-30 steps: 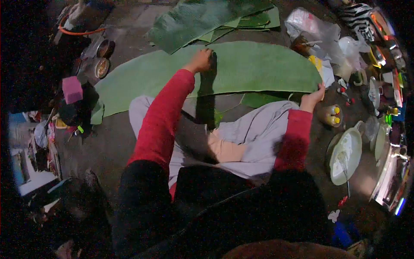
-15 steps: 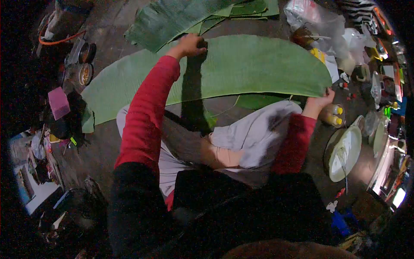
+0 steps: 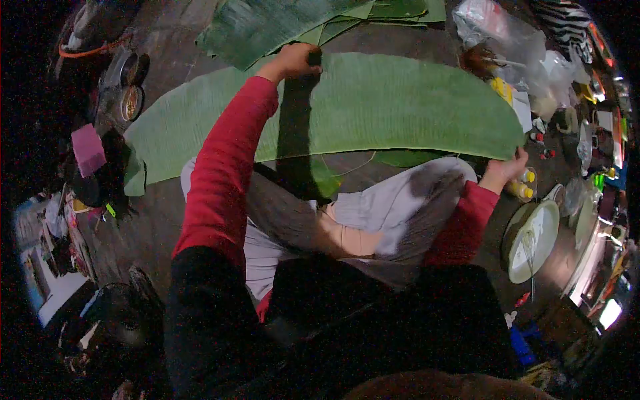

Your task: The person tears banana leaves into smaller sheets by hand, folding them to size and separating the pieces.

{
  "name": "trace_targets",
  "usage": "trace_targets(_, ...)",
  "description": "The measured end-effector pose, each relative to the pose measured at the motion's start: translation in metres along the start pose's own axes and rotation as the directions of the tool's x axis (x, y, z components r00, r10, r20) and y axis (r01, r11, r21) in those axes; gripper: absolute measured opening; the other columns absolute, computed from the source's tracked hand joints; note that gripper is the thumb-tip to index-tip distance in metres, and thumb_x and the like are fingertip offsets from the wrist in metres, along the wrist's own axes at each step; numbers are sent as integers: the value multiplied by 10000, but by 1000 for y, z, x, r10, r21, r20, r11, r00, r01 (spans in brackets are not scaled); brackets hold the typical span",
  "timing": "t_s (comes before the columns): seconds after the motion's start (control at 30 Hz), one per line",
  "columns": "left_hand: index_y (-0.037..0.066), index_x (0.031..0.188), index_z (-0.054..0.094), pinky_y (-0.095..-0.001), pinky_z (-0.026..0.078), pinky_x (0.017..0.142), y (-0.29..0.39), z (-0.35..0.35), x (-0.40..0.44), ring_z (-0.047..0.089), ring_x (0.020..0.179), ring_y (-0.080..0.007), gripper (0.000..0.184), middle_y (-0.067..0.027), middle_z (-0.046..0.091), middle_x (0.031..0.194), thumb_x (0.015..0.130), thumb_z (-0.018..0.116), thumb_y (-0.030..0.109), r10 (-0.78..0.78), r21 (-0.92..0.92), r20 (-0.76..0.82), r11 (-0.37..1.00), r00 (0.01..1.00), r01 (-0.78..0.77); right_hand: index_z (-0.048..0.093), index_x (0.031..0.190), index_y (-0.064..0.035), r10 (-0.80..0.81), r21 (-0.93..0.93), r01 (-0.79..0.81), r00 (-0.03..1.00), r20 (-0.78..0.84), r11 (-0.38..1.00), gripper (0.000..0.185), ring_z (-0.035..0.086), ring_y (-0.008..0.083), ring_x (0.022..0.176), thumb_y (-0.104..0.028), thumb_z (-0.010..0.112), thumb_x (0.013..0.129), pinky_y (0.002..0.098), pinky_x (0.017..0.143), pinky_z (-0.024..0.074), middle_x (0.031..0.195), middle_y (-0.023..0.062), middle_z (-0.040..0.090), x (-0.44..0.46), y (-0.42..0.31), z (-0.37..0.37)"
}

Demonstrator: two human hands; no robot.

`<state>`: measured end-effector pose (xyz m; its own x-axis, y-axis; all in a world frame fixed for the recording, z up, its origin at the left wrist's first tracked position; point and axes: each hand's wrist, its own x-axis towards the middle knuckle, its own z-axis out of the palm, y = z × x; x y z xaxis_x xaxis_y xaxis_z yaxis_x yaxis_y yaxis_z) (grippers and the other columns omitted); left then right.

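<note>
A long green leaf [image 3: 393,103] lies spread across the floor in front of my crossed legs. My left hand [image 3: 293,61] is at the leaf's far edge, fingers curled; whether they pinch anything is hidden. At the leaf's right end, my right hand [image 3: 507,170] has its fingers closed on the near corner. Beyond the long leaf, a stack of darker green leaves [image 3: 273,27] lies close to my left hand. Another leaf piece [image 3: 327,180] shows below the near edge, between my knees.
On the right are a white bowl with a whisk [image 3: 535,243], small yellow-capped bottles [image 3: 523,187] and clear plastic bags [image 3: 500,40]. On the left are a pink block [image 3: 89,151] and a round container [image 3: 131,103].
My left hand has moved left and farther along the leaf's far edge. My right hand, still at the leaf's right end, has shifted right and slightly nearer. The view has also shifted.
</note>
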<state>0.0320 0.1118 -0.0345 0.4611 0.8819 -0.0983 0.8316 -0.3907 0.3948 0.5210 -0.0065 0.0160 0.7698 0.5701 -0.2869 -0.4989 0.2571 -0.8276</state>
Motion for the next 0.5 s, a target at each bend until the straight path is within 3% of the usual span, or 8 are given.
trace_targets(0.1,94,1019,585,-399,451,775,-10,-6,0,579,882,-326,434,-128,622,926,687,674,358,-64,-35,86,997,994,67,552,968,23,-16,-246,9,1000,-25,969,356,539,300,946,-251,537,741,389,843,438,1035,152,566,31,17,-11)
trace_targets(0.13,81,980,599,-388,454,754,-12,-10,0,585,855,-324,413,-134,625,896,690,672,365,-76,-70,122,994,990,85,541,986,45,-377,-643,348,921,99,682,369,538,295,957,-234,570,746,370,842,435,1045,162,561,40,25,-13)
trace_targets(0.17,68,941,613,-377,457,732,-14,-13,-1,591,828,-322,397,-140,629,866,694,669,373,-87,-104,157,989,984,105,531,1004,66,-590,-831,536,723,361,149,387,537,289,969,-218,603,751,351,840,432,1055,172,557,45,29,-14)
trace_targets(0.23,62,936,616,-365,455,728,-18,-15,1,595,819,-305,397,-138,632,869,700,667,378,-65,-114,173,990,983,86,518,1053,72,-662,-751,652,518,541,-103,414,532,282,993,-178,643,747,348,852,415,1070,175,554,-25,20,48)
trace_targets(0.33,52,923,623,-348,454,721,-17,-11,1,602,793,-269,392,-131,639,864,711,663,379,-34,-254,102,965,994,59,542,1106,-20,-290,-460,872,490,822,168,396,526,279,1021,-174,624,750,357,893,388,1082,145,568,-67,58,106)
trace_targets(0.37,47,914,625,-345,455,719,-13,-8,0,604,775,-250,386,-126,642,856,716,662,375,-39,-379,15,924,999,42,546,1114,-47,-81,-440,890,450,889,116,394,527,279,1025,-192,615,753,354,897,386,1088,149,569,-85,74,127)
trace_targets(0.43,41,907,627,-341,454,715,3,-19,6,601,763,-232,376,-124,643,841,724,659,368,-23,-347,60,937,998,42,542,1113,-45,147,-289,939,264,953,189,409,537,301,996,-226,614,754,357,875,404,1087,158,564,-104,126,160)
trace_targets(0.5,36,899,628,-337,453,712,12,-23,11,599,752,-214,367,-123,645,825,733,656,361,-9,-311,104,950,995,41,557,1080,-38,117,-138,969,116,986,205,403,570,314,902,-257,623,749,378,805,442,1030,156,586,-113,187,175)
